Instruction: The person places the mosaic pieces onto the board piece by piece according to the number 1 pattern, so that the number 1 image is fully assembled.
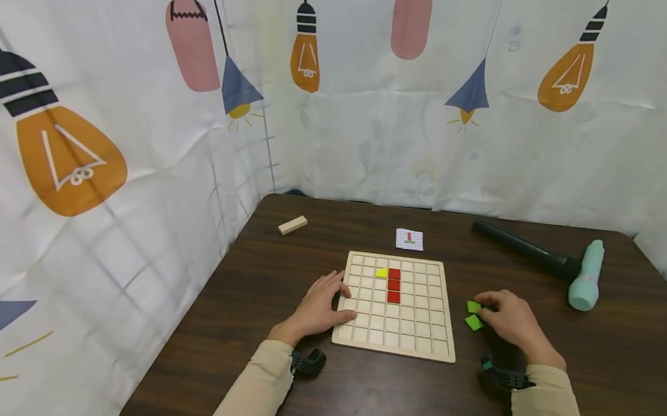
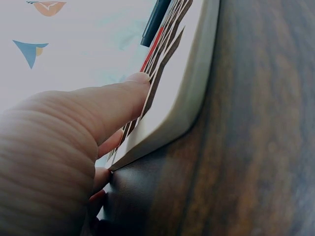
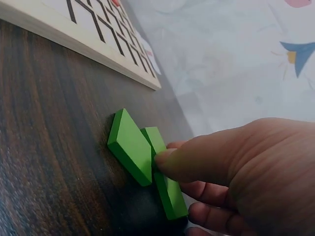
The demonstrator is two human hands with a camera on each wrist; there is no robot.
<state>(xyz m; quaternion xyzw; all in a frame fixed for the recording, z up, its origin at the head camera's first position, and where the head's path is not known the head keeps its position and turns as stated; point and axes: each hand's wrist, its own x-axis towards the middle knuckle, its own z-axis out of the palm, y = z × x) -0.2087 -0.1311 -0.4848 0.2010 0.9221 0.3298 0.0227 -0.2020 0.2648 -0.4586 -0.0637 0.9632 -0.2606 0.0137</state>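
Observation:
A square wooden grid board (image 1: 393, 343) lies on the table, with a column of red tiles (image 1: 394, 285) and a yellow tile (image 1: 381, 272) beside the top one. My left hand (image 1: 318, 305) rests at the board's left edge, its thumb (image 2: 120, 101) on the top face and its other fingers partly hidden. To the right of the board, my right hand (image 1: 510, 318) pinches a green tile (image 3: 172, 196) between thumb and fingers; the fingers cover part of it. Another green tile (image 3: 130, 145) lies flat next to it on the table.
Behind the board lies a small card with a printed grid pattern (image 1: 410, 239). A pale wooden block (image 1: 293, 225) is at the back left. At the back right are a long black rod (image 1: 524, 246) and a mint-green cylindrical object (image 1: 587, 277). A patterned curtain (image 1: 344, 150) hangs behind the table.

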